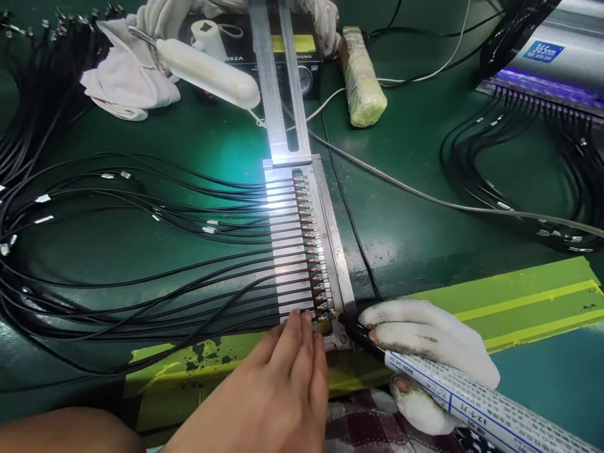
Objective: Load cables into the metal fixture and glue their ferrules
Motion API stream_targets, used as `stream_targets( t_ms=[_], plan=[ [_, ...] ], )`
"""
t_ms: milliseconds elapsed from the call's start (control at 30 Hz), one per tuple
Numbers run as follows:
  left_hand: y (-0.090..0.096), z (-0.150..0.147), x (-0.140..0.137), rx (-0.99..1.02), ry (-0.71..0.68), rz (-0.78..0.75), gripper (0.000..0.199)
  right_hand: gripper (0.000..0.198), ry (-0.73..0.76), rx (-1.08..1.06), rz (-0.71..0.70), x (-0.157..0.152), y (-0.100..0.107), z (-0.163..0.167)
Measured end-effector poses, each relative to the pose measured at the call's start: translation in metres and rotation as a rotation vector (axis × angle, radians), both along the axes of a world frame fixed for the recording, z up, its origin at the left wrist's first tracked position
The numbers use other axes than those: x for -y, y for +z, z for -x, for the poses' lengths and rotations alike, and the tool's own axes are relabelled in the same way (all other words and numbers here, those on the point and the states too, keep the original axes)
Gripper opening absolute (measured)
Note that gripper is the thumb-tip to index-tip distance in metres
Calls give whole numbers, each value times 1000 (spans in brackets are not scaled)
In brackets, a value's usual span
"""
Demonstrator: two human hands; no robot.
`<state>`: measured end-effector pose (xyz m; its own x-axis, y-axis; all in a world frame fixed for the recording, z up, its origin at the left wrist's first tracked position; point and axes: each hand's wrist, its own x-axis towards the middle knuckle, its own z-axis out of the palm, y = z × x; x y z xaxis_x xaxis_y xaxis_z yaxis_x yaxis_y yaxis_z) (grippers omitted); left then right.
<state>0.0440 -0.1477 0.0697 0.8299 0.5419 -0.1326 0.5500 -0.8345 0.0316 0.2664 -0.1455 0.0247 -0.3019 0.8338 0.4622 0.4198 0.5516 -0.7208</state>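
Note:
A long metal fixture point(289, 270) holds a row of black cables point(226, 255), with small connectors point(312, 260) at their stripped ends. At the fixture's near end, my bare left hand point(287, 384) has its fingers bunched together, their tips pressing on the nearest cable. The palm and what lies under it are hidden. My right hand point(429, 358), in a stained white glove with a worn-through fingertip, is closed around a labelled glue syringe point(472, 396) with a black nozzle. That nozzle's thin tip meets the row just right of my left fingertips.
Beyond the fixture stand a black dispenser box point(306, 66), a white-handled tool point(207, 72) and a wrapped block point(362, 78). A silver 365nm lamp point(561, 56) glows violet over more cables at right. Cable bundles point(33, 107) fill the left. Yellow-green tape point(528, 302) crosses the front.

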Motion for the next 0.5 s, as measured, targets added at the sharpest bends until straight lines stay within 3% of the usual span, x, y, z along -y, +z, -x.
stream_targets(
  t_ms=[500],
  plan=[
    [1,-2,-3,8,3,4,38,20,-4,-3,-1,-1,0,-2]
  ],
)
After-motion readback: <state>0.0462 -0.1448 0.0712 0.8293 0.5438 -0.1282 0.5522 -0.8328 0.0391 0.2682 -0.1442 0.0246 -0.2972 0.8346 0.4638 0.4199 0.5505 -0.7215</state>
